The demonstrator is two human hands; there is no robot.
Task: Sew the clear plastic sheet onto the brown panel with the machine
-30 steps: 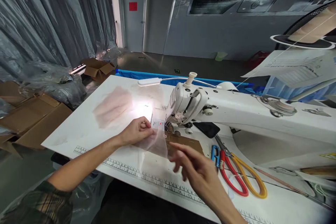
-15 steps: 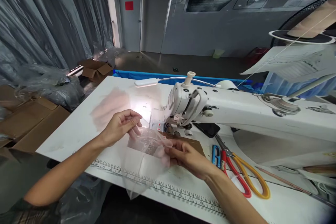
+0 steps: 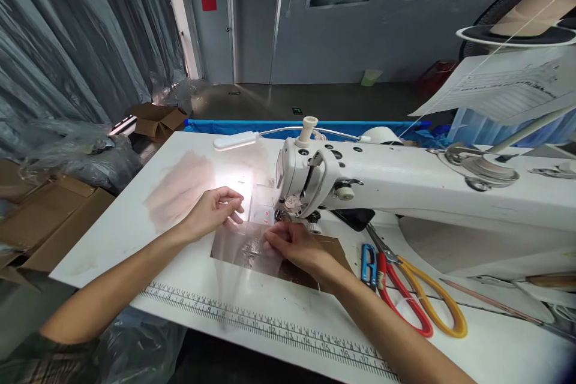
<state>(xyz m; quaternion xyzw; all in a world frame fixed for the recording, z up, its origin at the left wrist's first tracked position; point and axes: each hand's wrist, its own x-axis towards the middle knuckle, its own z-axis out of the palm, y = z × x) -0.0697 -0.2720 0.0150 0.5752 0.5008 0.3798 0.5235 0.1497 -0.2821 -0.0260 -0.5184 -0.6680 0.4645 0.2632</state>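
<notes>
A thin, see-through piece of fabric (image 3: 252, 250) hangs between my hands and drapes toward the table's front edge. My left hand (image 3: 218, 210) pinches its upper left part, left of the needle area. With thumb and fingers closed, my right hand (image 3: 292, 244) grips the fabric's right side, close in front of the presser foot. The white sewing machine (image 3: 378, 171) stands just beyond my right hand. Under the fabric and my right hand lies a brown sheet (image 3: 335, 249), partly covered. A lamp (image 3: 236, 141) lights the spot behind my left hand.
Scissors with red and yellow handles (image 3: 438, 306) and blue thread snips (image 3: 369, 265) lie right of my right forearm. A dark phone (image 3: 355, 218) rests partly under the machine arm. A printed ruler (image 3: 270, 327) runs along the front edge. Cardboard boxes (image 3: 49, 222) stand left.
My right hand has moved up and left, nearer the presser foot, bringing the fabric's right side along. My left hand stays nearly in place, still pinching. The camera view has shifted slightly.
</notes>
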